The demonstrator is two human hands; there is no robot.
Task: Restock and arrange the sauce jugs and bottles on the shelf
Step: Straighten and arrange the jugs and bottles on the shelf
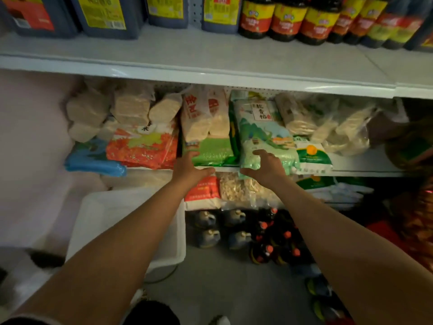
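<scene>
Both grips empty: left hand (187, 168), right hand (266, 166) spread wide, reaching down. Top shelf (210, 66) part-stocked, front edge bare; floor bottles (264, 238) remain.

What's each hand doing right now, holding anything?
Left hand: open, fingers spread, holding nothing.
Right hand: open, fingers loosely bent in front of the pale green rice bag; no grip visible.

A grocery shop aisle: white metal shelving (210, 76) carries rows of labelled sauce jugs (107, 15) and dark bottles (288, 22) above stacked bags of rice (262, 132), with more bottles (264, 233) and a white crate (121, 221) on the floor
</scene>
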